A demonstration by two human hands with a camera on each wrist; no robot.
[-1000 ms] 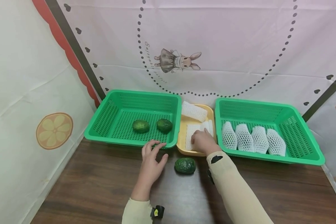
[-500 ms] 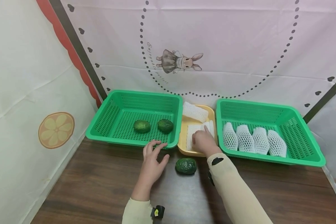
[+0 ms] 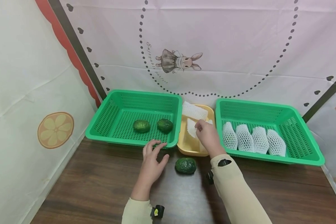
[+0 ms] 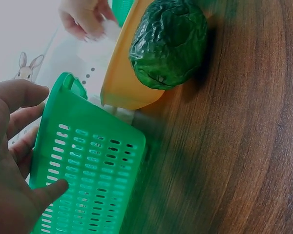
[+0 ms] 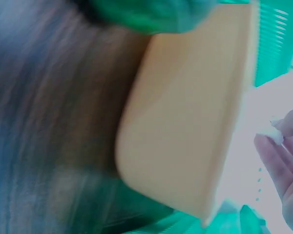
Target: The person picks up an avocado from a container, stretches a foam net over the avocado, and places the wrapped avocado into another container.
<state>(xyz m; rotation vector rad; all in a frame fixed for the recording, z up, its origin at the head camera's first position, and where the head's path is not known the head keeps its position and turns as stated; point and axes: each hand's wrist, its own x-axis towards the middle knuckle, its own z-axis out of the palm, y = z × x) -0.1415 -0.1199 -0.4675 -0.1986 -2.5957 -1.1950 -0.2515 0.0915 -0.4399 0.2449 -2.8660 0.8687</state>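
Observation:
My right hand (image 3: 208, 137) is over the yellow tray (image 3: 188, 148) and pinches a white foam net sleeve (image 3: 191, 127) between thumb and fingers. A bit of that white sleeve shows at the fingertips in the right wrist view too. Another foam sleeve (image 3: 195, 110) lies at the tray's back. My left hand (image 3: 152, 163), fingers relaxed and spread, is at the front rim of the left green basket (image 3: 100, 137) and holds nothing. Between the hands, a dark green, wrinkled, avocado-like fruit (image 3: 185, 165) lies on the wooden table.
Two more green fruits (image 3: 141, 126) lie in the left basket. The right green basket (image 3: 302, 155) holds several fruits in white netting (image 3: 245, 138), side by side. A printed cloth (image 3: 240, 46) hangs behind the baskets.
My right hand has risen from the tray and shifted slightly back, lifting a foam sleeve off the tray floor. My left hand and the fruits have stayed in place.

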